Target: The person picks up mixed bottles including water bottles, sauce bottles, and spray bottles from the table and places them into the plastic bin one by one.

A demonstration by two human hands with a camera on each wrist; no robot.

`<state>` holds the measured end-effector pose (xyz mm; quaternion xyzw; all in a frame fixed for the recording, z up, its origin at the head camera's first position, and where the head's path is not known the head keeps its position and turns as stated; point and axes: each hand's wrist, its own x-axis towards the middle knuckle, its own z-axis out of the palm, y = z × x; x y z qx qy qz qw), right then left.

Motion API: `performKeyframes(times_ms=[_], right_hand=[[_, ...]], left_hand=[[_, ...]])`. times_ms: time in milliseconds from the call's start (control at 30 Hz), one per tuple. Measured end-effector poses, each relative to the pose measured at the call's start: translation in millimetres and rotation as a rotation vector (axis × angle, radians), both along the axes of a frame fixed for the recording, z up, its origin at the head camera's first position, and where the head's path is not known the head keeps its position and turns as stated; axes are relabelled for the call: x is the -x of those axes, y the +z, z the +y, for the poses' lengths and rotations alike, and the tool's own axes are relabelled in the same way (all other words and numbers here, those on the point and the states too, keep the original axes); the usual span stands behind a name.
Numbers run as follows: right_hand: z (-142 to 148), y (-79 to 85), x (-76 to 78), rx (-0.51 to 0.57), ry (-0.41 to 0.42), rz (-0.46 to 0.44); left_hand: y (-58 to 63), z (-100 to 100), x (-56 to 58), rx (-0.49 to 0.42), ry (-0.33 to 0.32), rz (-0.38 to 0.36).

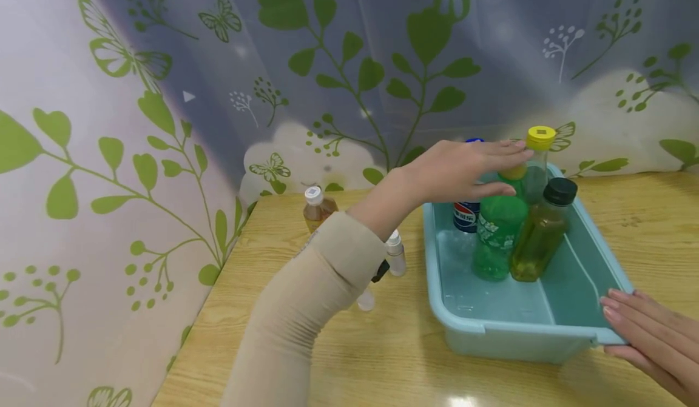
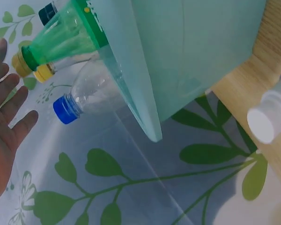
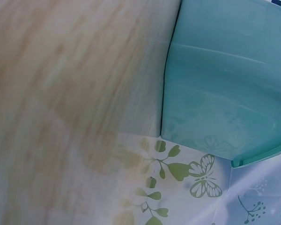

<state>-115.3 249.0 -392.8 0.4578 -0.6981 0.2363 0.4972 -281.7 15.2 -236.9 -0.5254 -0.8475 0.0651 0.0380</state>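
My left hand [image 1: 464,167] is stretched palm down over the bottles, its fingers straight beside the cap of a green plastic bottle [image 1: 494,243]. In the left wrist view the fingers are spread near that yellow cap [image 2: 21,64]. The green bottle stands in a light blue plastic bin [image 1: 453,298] with a black-capped bottle [image 1: 543,231], a yellow-capped clear bottle [image 1: 540,137] and a blue-capped bottle [image 2: 68,108] with a Pepsi label. My right hand [image 1: 655,334] rests at the bin's near right corner, extended fingers on the rim and thumb below it. The right wrist view does not show this hand.
Left of the bin, partly behind my left forearm, stand a white-capped bottle of amber liquid [image 1: 319,210] and a small white-capped bottle [image 1: 395,255]. The wooden table [image 1: 382,358] meets a leaf-patterned curtain [image 1: 338,104] at the back and left.
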Motion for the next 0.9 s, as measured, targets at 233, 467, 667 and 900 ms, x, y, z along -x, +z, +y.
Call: performKeyframes(times_ms=[233,467,667,900], right_hand=[[8,-7.9,-0.8,-0.028,-0.029,-0.029],[10,-0.5,-7.4,-0.095,-0.085,-0.065],[7,-0.3,-4.8,-0.064,-0.051,-0.045],[7,-3.0,-1.0,-0.032,-0.004,-0.017]], left_hand=[[9.8,-14,-2.0,0.045,0.034,0.053],[14.4,-32,-6.8,0.073,0.085,0.16],[14.4,-47,-9.1,0.076,0.126,0.133],[10.4,-68,-7.8,0.055,0.182,0.069]])
